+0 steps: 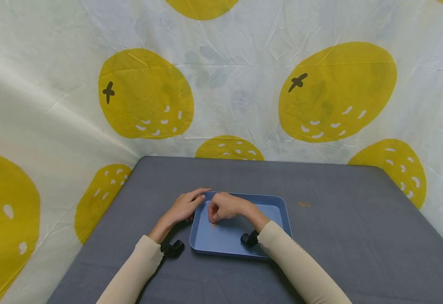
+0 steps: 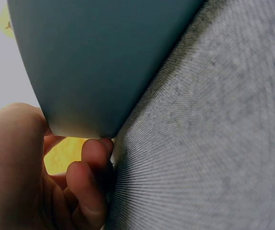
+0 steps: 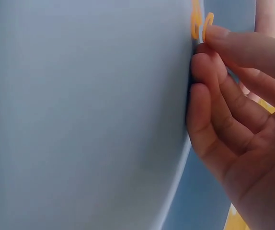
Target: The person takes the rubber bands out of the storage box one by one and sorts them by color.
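A shallow blue tray point(image 1: 221, 245) lies on the grey cloth. My left hand point(image 1: 185, 205) holds its far left corner, thumb over the rim and index finger stretched along the back edge. In the left wrist view, the other fingers point(image 2: 93, 158) curl in beside the tray's outer wall. My right hand point(image 1: 226, 205) reaches into the left part of the tray, palm turned down. Thumb and index finger pinch a small orange rubber band point(image 3: 208, 26), upright just above the tray floor. Right beside it lies more orange rubber band point(image 3: 195, 21), partly out of frame.
Two more orange rubber bands point(image 1: 304, 204) lie on the grey tablecloth point(image 1: 343, 236) to the right of the tray. Behind the table hangs a white curtain point(image 1: 236, 76) printed with yellow fruit. A black wrist camera point(image 1: 172, 249) sits under the left wrist, close to the tray's left wall.
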`<state>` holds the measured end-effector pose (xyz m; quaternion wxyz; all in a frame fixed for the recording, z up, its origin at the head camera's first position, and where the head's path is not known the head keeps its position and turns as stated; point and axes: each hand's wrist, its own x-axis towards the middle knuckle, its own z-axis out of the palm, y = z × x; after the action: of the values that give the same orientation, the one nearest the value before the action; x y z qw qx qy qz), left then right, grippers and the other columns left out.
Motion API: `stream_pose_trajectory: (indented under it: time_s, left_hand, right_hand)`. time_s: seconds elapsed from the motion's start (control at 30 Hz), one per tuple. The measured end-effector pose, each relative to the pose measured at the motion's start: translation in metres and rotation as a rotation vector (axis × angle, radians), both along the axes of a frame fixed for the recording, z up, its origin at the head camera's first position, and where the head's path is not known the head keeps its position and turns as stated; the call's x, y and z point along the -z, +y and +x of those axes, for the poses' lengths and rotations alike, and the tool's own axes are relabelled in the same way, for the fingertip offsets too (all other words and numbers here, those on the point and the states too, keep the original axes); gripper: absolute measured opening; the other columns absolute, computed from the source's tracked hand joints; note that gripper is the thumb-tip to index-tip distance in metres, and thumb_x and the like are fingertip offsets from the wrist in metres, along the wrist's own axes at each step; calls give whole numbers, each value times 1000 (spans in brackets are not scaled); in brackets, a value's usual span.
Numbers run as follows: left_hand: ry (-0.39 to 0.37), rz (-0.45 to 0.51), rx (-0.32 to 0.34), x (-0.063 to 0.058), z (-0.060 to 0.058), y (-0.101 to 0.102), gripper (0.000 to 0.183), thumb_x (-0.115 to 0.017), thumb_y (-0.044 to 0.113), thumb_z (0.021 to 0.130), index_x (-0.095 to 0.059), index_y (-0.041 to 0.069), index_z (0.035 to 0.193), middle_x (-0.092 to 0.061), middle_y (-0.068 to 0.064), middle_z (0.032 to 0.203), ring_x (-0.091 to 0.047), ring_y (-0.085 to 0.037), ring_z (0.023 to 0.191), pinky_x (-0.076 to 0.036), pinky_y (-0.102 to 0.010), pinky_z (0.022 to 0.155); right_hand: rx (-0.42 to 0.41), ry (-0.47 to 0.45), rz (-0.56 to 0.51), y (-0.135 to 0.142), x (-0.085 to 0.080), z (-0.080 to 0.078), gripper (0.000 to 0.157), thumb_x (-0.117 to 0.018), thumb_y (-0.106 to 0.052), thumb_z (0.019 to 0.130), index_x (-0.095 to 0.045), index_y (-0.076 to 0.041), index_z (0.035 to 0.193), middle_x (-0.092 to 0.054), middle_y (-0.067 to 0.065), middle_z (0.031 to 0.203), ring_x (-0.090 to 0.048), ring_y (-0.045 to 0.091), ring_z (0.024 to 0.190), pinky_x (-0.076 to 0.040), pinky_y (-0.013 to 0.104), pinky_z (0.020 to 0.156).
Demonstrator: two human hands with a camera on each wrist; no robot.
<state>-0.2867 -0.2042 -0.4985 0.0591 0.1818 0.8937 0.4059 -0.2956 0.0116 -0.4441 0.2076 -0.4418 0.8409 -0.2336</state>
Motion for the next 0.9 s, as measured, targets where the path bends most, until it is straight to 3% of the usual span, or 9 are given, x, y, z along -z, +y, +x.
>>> stream_pose_trajectory:
  time_s: [0.2, 0.4, 0.9]
  left_hand:
    - [-2, 6, -7, -1, 0, 0, 41, -44, 40, 112, -53, 34, 151, -56, -5, 61, -54, -23, 40, -49, -41, 42]
    - [-9, 1, -11, 0, 0, -1, 42, -44, 41, 111, -53, 34, 152, -58, -4, 64, -55, -22, 42, -50, -40, 42]
    - [-18, -14, -13, 1, 0, -1, 41, -45, 40, 112, -52, 36, 151, -56, -5, 63, -55, -22, 41, -50, -39, 43]
  right_hand:
    - [8, -20, -15, 2, -4, -1, 19, -67, -1, 94, -77, -11, 82, -72, -1, 75, -57, 3, 62, -45, 19, 58]
    - [59, -34, -37, 4, -10, 1, 12, -73, -5, 94, -78, -11, 85, -72, -3, 75, -61, 5, 64, -49, 20, 60]
    - [92, 12, -91, 20, -27, 10, 10, -72, -10, 97, -78, -12, 88, -73, -4, 79, -65, 7, 70, -54, 22, 69]
